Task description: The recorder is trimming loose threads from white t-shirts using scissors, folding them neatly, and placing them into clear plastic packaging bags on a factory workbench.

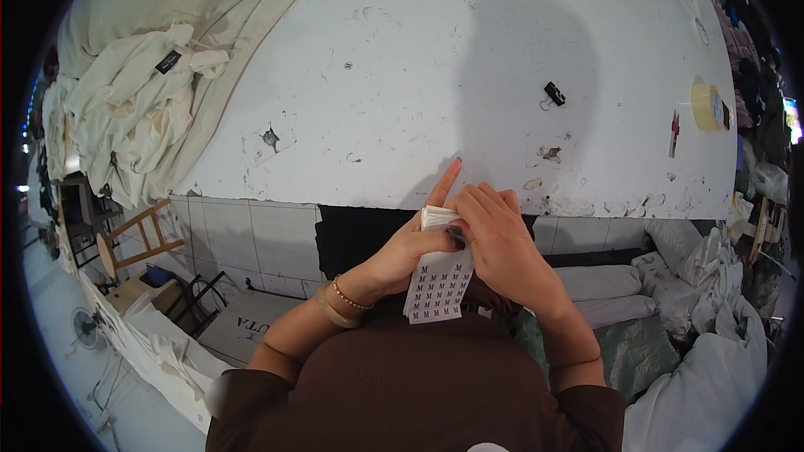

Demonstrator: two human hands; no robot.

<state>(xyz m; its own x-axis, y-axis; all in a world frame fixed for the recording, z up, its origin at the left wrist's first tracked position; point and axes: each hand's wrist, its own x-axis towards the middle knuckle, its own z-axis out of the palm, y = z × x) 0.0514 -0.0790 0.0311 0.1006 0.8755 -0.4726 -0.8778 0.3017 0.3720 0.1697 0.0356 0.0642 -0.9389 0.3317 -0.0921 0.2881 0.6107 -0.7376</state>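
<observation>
Close to my body, just off the table's near edge, I hold a stack of white label sheets point(435, 289) printed with rows of small dark letters. My left hand point(410, 247) grips the stack from its left side, thumb across the front and index finger stretched out toward the table. My right hand point(498, 238) is closed at the stack's upper right, its fingers bent over the top edge. The right fingertips are partly hidden behind the hand. On the table beyond lies a black binder clip point(554, 95), apart from both hands.
The white table point(377, 117) has chipped, worn spots. Cream garments point(134, 109) are heaped at its left. At the right lie a tape roll point(708, 107) and small red-handled snips point(674, 134). Below stand a wooden stool point(138, 238) at left and white sacks point(599, 285) at right.
</observation>
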